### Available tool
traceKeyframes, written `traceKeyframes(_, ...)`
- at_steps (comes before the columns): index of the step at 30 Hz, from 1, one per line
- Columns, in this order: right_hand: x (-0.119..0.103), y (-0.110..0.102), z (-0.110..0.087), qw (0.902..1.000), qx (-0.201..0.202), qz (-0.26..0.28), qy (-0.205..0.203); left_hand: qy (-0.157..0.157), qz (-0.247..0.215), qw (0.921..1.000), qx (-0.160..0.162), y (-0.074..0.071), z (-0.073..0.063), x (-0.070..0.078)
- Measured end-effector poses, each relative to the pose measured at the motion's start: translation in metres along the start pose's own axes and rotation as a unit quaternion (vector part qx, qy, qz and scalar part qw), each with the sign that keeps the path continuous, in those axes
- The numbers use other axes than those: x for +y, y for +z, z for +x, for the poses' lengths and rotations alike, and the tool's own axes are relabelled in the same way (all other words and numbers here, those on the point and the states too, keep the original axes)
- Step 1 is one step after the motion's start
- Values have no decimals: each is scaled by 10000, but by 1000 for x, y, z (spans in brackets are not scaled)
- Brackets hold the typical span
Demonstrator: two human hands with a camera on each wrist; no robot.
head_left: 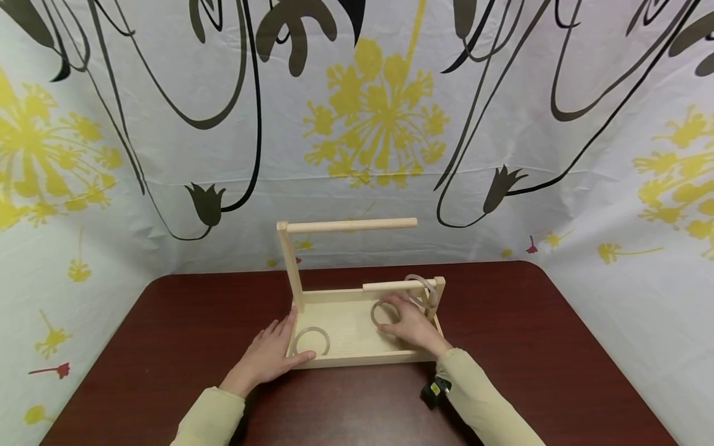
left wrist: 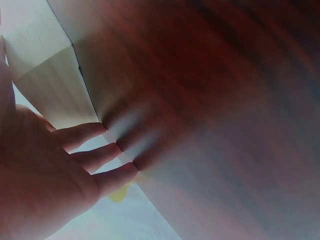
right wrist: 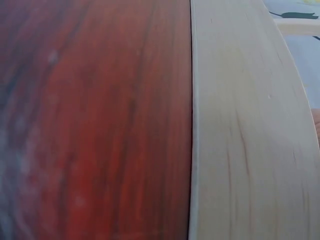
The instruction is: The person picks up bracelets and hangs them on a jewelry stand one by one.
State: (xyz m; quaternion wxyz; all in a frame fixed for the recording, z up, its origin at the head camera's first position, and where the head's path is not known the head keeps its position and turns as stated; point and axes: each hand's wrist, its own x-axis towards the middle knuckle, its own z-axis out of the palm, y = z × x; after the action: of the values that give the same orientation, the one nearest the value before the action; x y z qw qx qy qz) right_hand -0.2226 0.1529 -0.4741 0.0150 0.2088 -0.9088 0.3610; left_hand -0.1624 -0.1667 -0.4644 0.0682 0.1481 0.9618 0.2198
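A light wooden jewelry stand with a shallow tray (head_left: pixel 362 358) sits on the table. My left hand (head_left: pixel 268 356) rests along the tray's left end, thumb over the front rim; in the left wrist view the fingers of that hand (left wrist: pixel 50 165) reach down the outer wall nearly straight. Over the tray's right part, my right hand (head_left: pixel 413 325) pinches a pale bangle (head_left: pixel 373 315) between thumb and fingers. Another bangle (head_left: pixel 311 329) lies in the tray's left front corner. Around the short right bar (head_left: pixel 390 286) hangs more bangle (head_left: pixel 417 277), partly behind the right hand.
A tall left post (head_left: pixel 290 266) carries a long bar (head_left: pixel 351 225) above the tray. The dark red-brown table (head_left: pixel 184 347) extends around the stand. Patterned cloth (head_left: pixel 357 186) hangs behind and at both sides. In the right wrist view, the tray's front wall (right wrist: pixel 240 120) fills the right part.
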Motion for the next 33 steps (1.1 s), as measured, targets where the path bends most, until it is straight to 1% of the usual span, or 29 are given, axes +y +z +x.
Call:
traceKeyframes(8,-4,5,3,9992,-278,63,-262,20,22,10000,46,1,0,-1)
traceKeyframes(12,-9,7,4,9974,-572,-21,-449,41,-40,10000,62,2,0,-1)
traceKeyframes(15,-14,10,5,9954,-795,-133,-515,42,-52,9999,75,2,0,-1)
traceKeyframes(17,-18,11,7,9945,-877,-196,-534,36,-51,9999,86,1,0,-1)
traceKeyframes(20,-21,14,10,9934,-926,-368,-566,23,-51,9999,92,1,0,0)
traceKeyframes(25,-24,17,12,9915,-887,-640,-698,5,-56,9999,84,0,-1,1)
traceKeyframes(33,-25,21,12,9899,-1058,-344,-876,-2,-77,10000,45,-1,-1,1)
